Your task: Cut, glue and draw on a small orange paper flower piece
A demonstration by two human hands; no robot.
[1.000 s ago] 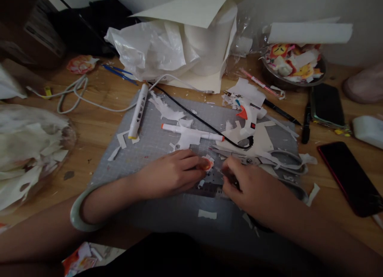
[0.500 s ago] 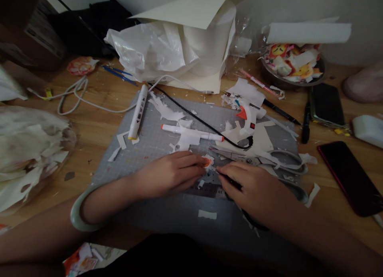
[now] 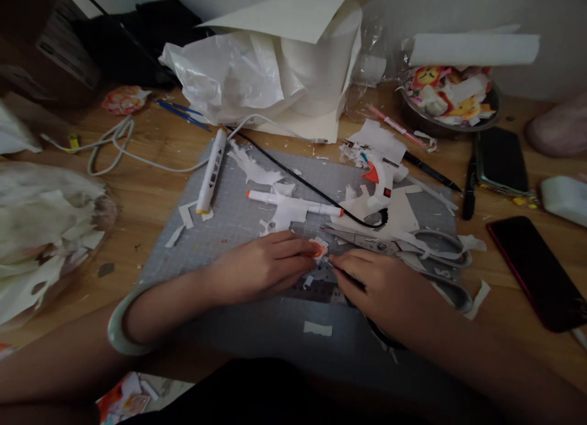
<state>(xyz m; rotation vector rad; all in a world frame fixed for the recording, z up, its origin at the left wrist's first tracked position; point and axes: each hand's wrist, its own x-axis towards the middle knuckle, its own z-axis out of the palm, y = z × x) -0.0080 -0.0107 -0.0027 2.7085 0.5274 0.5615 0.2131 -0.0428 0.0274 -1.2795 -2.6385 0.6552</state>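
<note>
A small piece of white paper with an orange patch [image 3: 318, 249] lies over the cutting mat [image 3: 183, 254], its left side hidden under fingertips. My left hand [image 3: 268, 263] has its fingers together on that piece. Close by on the right, my right hand [image 3: 383, 284] is closed round a slim dark tool [image 3: 356, 282]. Its tip end is near the paper's right edge, and most of it is hidden, so its kind is unclear. A metal ruler [image 3: 316, 290] lies beneath the fingertips. Just beyond my right hand are grey-handled scissors [image 3: 383, 244].
A white glue gun [image 3: 381, 189] with an orange trigger and black cord lies on the mat among paper scraps. Two white markers [image 3: 296, 203] [image 3: 212, 171] are there too. At right sit a red-edged phone [image 3: 539, 272] and a metal bowl [image 3: 452, 128] of scraps.
My right hand has shifted slightly left with the dark tool, closer to the orange-and-white paper piece. My left hand stays almost still.
</note>
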